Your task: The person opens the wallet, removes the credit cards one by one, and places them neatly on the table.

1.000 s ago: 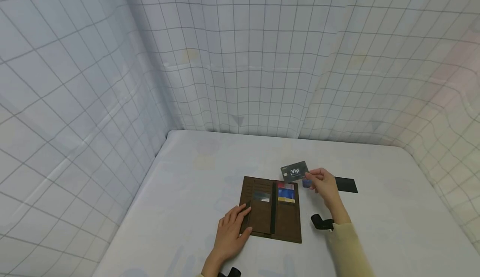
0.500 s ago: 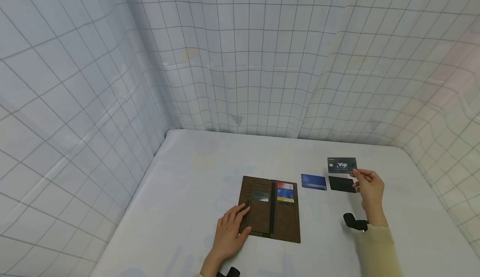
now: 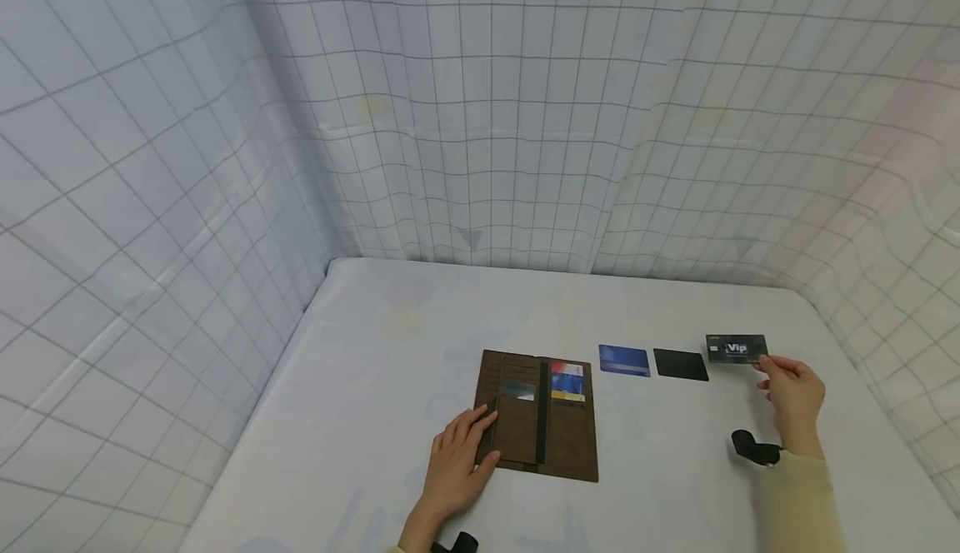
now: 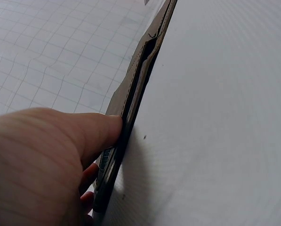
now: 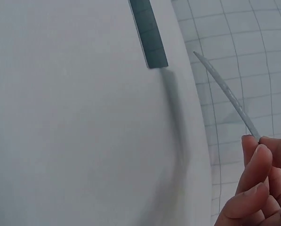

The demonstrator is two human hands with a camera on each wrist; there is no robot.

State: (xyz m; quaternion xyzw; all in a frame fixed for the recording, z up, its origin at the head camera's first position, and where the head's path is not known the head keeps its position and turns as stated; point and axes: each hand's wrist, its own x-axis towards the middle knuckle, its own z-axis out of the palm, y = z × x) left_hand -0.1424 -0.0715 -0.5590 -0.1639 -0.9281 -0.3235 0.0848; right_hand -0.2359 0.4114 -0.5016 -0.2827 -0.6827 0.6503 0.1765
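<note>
Moved: right hand (image 3: 791,391) has carried the VIP card (image 3: 737,348) rightward past the blue card (image 3: 624,360) and black card (image 3: 681,364).
Right hand: fingertips pinch the VIP card's corner, just above the table (image 3: 375,386).
Left hand (image 3: 457,461): fingers flat, pressing the open brown wallet (image 3: 551,436).

A staged recording booth: white grid-lined sheets (image 3: 480,120) wall in a bare white table (image 3: 390,353)
</note>
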